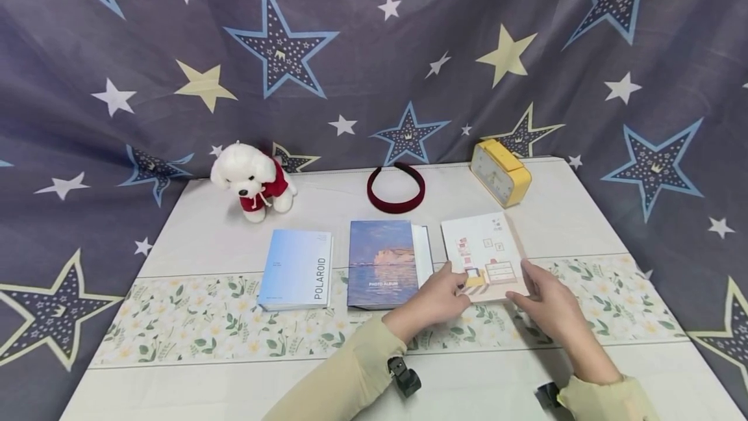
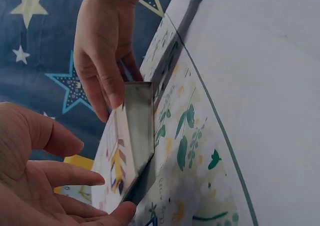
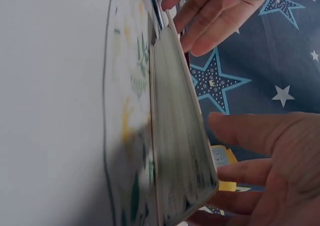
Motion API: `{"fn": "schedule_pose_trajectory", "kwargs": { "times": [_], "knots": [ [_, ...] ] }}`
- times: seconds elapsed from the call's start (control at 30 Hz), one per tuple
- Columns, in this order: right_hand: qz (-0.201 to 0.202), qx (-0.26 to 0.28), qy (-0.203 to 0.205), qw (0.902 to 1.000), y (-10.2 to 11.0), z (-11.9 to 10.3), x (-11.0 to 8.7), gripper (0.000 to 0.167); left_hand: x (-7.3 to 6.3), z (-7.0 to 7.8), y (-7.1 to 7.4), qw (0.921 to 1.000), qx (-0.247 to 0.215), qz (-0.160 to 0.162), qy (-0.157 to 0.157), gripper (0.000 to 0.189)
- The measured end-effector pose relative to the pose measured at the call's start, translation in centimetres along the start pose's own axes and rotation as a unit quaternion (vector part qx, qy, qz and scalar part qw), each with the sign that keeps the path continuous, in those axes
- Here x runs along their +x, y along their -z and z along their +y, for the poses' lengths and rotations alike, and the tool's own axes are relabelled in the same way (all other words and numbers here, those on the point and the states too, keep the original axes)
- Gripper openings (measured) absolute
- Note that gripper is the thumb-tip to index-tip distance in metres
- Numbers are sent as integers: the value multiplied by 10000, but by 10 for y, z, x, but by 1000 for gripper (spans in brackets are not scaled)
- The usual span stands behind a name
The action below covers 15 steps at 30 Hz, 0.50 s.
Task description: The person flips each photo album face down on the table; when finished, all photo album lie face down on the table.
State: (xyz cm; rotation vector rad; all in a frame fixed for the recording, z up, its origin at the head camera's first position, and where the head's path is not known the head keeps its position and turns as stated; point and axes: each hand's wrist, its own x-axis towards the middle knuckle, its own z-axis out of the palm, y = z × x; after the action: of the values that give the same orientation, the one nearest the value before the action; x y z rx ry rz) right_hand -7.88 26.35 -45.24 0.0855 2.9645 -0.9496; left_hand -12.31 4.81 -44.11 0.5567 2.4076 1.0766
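A thick white photo album point(image 1: 476, 245) with a drawn room on its cover lies at the right of the row, its page block point(image 3: 177, 126) facing me in the right wrist view. My right hand point(image 1: 552, 301) holds its near right corner, thumb by the front edge and fingers along the right side. My left hand point(image 1: 435, 297) is at the near left corner, its fairly straight fingers touching the edge and cover. Just left of it lies a blue photo album point(image 1: 380, 265) with a sea-cliff picture, partly behind my left wrist.
A pale blue Polaroid album point(image 1: 297, 269) lies at the left of the row. Behind stand a white plush dog point(image 1: 242, 171) in red, a dark red headband point(image 1: 396, 206) and a yellow clock point(image 1: 501, 173). A starry curtain point(image 1: 362, 38) hangs behind the table.
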Motion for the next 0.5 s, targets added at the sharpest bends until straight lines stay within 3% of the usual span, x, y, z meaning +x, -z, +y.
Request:
{"fn": "schedule_pose_trajectory", "kwargs": {
  "times": [0.07,0.27,0.5],
  "knots": [
    [212,-130,166,9996,-2,-5,-1,67,-5,-2,3,9999,96,35,-78,48],
    [621,-198,524,9965,-8,-23,-1,53,-15,-13,15,9974,488,318,-429,49],
    [586,233,989,9931,-19,-35,4,49,-26,-27,30,9938,618,802,-468,48]
  ]
}}
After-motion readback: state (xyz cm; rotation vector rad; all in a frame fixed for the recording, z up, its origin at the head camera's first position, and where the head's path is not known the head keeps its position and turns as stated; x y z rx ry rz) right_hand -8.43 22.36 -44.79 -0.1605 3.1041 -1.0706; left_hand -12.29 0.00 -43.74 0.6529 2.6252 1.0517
